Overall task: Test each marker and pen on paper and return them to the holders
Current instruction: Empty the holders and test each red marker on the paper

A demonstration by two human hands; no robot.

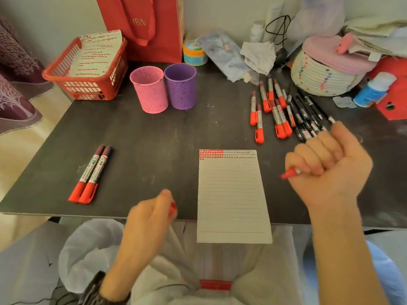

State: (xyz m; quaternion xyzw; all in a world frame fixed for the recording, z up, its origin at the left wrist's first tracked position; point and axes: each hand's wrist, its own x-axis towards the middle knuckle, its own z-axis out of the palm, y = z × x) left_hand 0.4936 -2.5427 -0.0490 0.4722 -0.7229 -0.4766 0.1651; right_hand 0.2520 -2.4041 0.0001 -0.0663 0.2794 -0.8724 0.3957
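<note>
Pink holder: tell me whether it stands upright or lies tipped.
Upright. The pink holder stands on its base beside the purple holder, and its open rim faces up.

Red bag: gold letters "HBN" on the front, by the strap.
Left pair of markers: barrel labels bear a number that looks like "90"; the other print is too small to read.
Right-side markers: barrel print is blurred and unreadable.
Lined paper: red and black strokes only, no words.
</note>
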